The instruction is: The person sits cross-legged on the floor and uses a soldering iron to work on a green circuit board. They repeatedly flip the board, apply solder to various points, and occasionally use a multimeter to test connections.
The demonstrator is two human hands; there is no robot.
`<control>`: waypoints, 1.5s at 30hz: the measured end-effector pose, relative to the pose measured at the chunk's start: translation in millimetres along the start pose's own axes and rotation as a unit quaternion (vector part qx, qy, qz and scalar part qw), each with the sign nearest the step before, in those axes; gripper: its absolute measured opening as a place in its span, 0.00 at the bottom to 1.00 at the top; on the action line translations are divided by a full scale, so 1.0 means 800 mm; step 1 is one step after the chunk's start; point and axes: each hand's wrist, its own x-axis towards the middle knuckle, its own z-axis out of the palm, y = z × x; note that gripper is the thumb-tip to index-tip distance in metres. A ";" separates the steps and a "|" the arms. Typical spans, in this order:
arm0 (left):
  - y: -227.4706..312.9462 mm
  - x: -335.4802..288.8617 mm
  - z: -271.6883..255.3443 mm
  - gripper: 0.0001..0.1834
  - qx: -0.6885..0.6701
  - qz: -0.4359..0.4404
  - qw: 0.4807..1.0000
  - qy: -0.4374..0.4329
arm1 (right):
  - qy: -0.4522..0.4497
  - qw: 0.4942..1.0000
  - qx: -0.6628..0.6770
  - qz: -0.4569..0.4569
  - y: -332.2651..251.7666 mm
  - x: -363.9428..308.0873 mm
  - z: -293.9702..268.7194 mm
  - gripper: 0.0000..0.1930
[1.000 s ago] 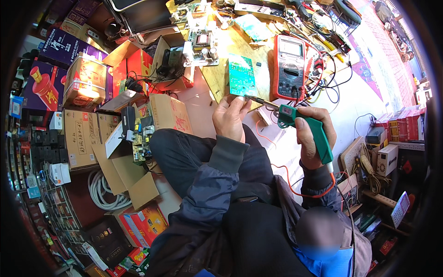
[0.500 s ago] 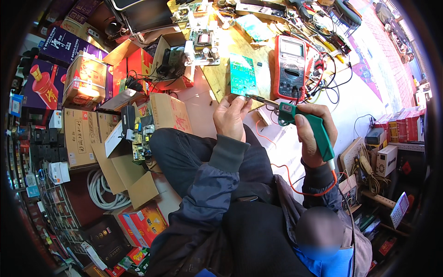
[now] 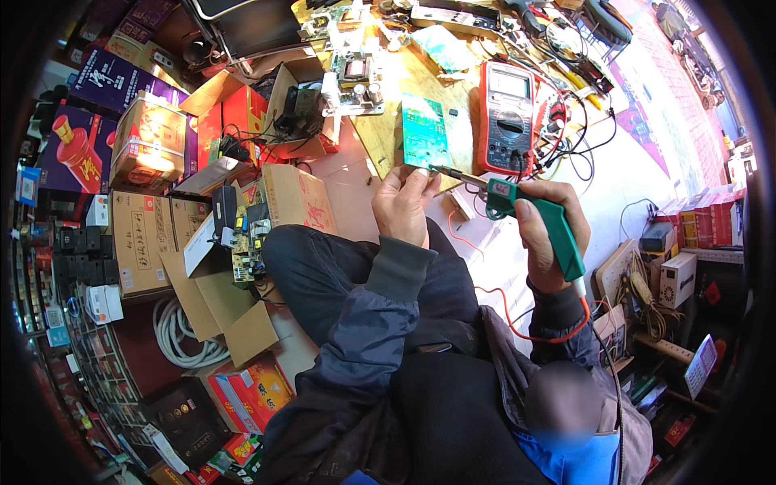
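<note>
A green circuit board (image 3: 424,133) lies on a small wooden work surface (image 3: 386,145) in front of my knees. My left hand (image 3: 404,206) has its fingers curled at the board's near edge, gripping it there. My right hand (image 3: 543,234) is closed around a green soldering iron (image 3: 540,220). The iron's metal tip points left and ends just below the board's near edge, beside my left fingertips. A red cord (image 3: 529,327) runs from the iron's handle back toward my body.
A red multimeter (image 3: 505,117) with tangled leads lies right of the board. A second circuit board (image 3: 353,79) and tools sit farther back. Cardboard boxes (image 3: 145,234) and a coil of white cable (image 3: 182,339) crowd the left. Small devices and a power strip (image 3: 675,349) stand on the right.
</note>
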 end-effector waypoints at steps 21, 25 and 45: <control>0.001 0.002 -0.004 0.10 0.001 0.008 1.000 -0.004 | 0.007 1.000 0.016 -0.007 -0.003 -0.003 0.000 0.13; 0.001 0.002 -0.003 0.07 -0.024 -0.009 1.000 0.012 | 0.053 0.998 0.035 -0.024 -0.001 -0.008 -0.006 0.14; -0.004 -0.008 -0.027 0.09 -0.069 -0.010 0.996 -0.060 | 0.118 0.983 0.125 -0.062 0.015 -0.016 -0.020 0.12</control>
